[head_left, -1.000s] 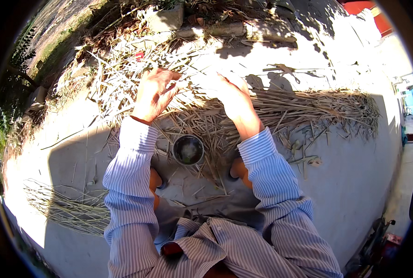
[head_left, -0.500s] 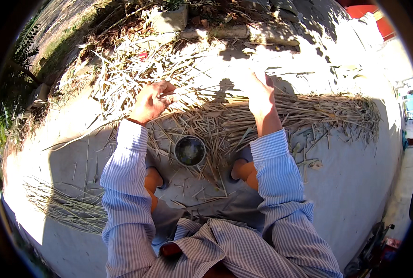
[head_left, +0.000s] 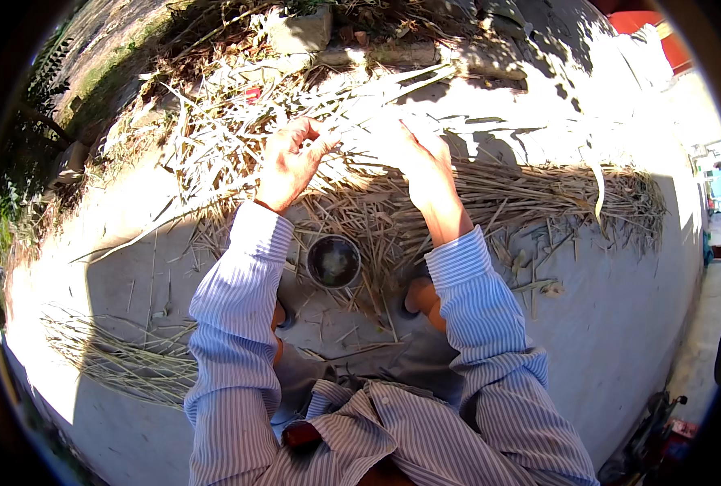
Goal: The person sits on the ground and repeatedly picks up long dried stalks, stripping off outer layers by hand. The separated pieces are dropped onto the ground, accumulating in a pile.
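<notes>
My left hand [head_left: 287,164] is raised above the sunlit straw, thumb and forefinger pinched on pale dry stalks [head_left: 405,84] that slant up to the right. My right hand [head_left: 427,170] is close beside it, fingers closed on the same pale strands. Glare washes out its fingertips and much of what lies between the hands. Below them, between my feet, stands a small round pot [head_left: 316,271] with dark contents. Behind the pot a thick bundle of dry stalks [head_left: 538,190] lies across the ground, reaching to the right.
A loose heap of straw [head_left: 223,134] spreads at the far left. A smaller bundle of thin stalks [head_left: 125,360] lies at the near left. Stone blocks [head_left: 299,34] edge the back. A red object [head_left: 648,32] stands at the far right, with machinery [head_left: 652,441] at the lower right.
Both hands have come closer together, the left moving right and up, the right moving left. Long pale strands now stick out above them, and a curled strip hangs over the bundle at right.
</notes>
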`<state>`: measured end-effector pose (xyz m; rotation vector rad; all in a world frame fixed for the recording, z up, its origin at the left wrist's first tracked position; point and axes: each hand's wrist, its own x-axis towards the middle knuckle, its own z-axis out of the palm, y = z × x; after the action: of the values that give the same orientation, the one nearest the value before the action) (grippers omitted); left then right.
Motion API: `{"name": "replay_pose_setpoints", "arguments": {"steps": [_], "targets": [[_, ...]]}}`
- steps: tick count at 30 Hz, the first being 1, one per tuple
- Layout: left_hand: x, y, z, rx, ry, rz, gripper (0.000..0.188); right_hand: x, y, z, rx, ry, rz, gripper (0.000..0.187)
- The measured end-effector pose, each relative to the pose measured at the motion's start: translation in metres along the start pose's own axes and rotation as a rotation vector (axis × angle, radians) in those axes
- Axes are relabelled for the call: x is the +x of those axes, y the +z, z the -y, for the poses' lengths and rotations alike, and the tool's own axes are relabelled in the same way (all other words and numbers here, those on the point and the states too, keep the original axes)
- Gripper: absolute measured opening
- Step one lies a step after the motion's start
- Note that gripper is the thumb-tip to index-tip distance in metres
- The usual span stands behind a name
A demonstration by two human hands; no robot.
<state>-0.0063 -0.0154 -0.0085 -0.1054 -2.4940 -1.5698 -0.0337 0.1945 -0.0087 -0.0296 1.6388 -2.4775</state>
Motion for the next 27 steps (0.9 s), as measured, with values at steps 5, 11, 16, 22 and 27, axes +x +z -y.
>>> {"name": "replay_pose_setpoints", "arguments": {"steps": [5,11,16,22,27], "targets": [[0.000,-0.034,0.023,0.170,0.024,0.262,0.036,0.011,-0.030,-0.002,-0.030,-0.068,-0.001,0.034],[-0.008,-0.038,0.020,-0.153,-0.155,0.165,0.019,0.009,-0.023,0.007,-0.013,-0.051,-0.036,0.030],[0.000,-0.049,0.041,-0.675,-0.287,-0.115,0.012,0.011,-0.027,0.005,-0.008,-0.058,-0.027,0.027],[0.006,-0.099,0.069,-0.261,-0.066,-0.495,0.016,0.020,-0.036,-0.007,0.106,-0.020,-0.227,0.032],[-0.005,-0.081,0.037,1.018,0.243,-0.412,0.033,0.029,-0.051,-0.024,0.089,-0.006,-0.121,0.033]]}}
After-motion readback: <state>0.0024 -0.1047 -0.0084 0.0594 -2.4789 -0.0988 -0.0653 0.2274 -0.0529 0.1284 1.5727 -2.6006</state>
